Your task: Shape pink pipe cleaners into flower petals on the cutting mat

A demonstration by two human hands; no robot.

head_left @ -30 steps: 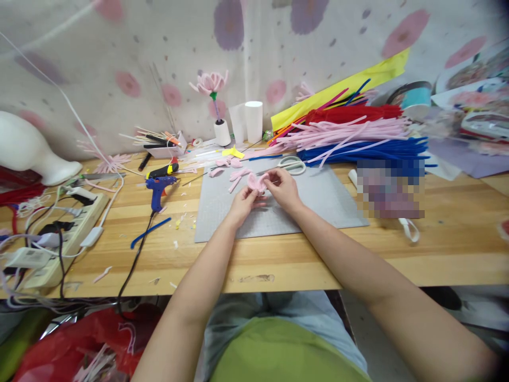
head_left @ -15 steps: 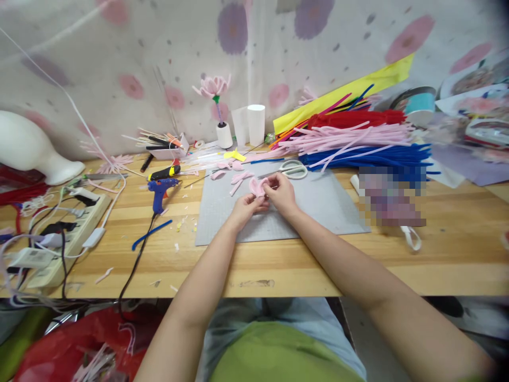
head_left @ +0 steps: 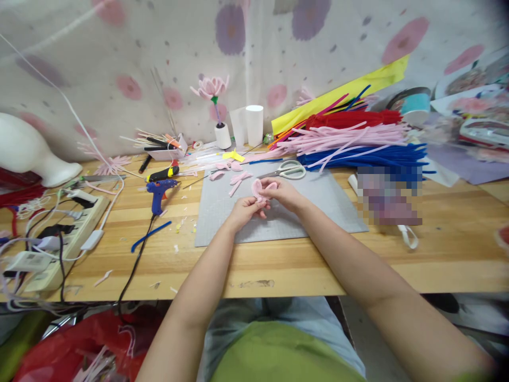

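Above the grey cutting mat (head_left: 330,212), both my hands pinch a pink fuzzy pipe-cleaner piece (head_left: 256,188) bent into petal-like loops. My left hand (head_left: 245,211) grips its lower end with thumb and fingers. From the right, my right hand (head_left: 284,194) closes on its side, partly covering one loop. Behind the hands, several loose pink pieces (head_left: 236,187) lie on the mat. Scissors (head_left: 291,170) with pale handles rest at the mat's back edge.
A blue glue gun (head_left: 159,193) with a black cord stands left of the mat. Bundles of pink pipe cleaners (head_left: 345,138) and blue pipe cleaners (head_left: 369,158) lie at the back right. A pink flower (head_left: 210,88) stands in a white pot. A power strip (head_left: 71,241) is far left.
My right hand has turned and its fingers now lie more across the pink piece. The loops have spread apart slightly. The view has shifted a little.
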